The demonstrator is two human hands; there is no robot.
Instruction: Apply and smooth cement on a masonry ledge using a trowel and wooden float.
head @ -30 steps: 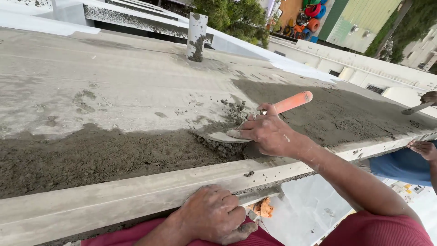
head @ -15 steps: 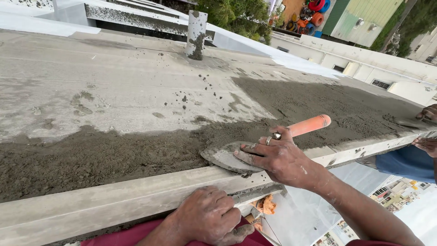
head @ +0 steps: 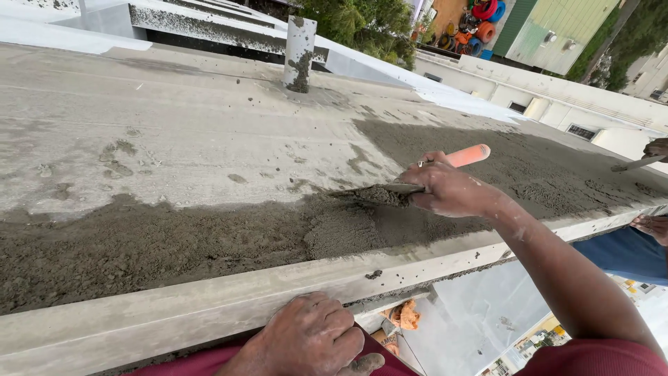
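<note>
The right hand (head: 451, 189) has its fingers clamped around the orange handle of a steel plastering trowel (head: 390, 191), whose flat blade lies low on a band of dark, wet grey mortar (head: 209, 240) and carries a heap of it. That mortar runs along the near edge of a broad pale concrete slab (head: 174, 125), just behind a smooth light-grey concrete ledge (head: 139, 317). The left hand (head: 306, 341) rests on the near side of this ledge, its fingers curled together and holding nothing. A mortar-spattered grey pipe stub (head: 300, 54) stands upright at the slab's far side. At the right edge, another person's hand (head: 654, 226) rests near the ledge.
</note>
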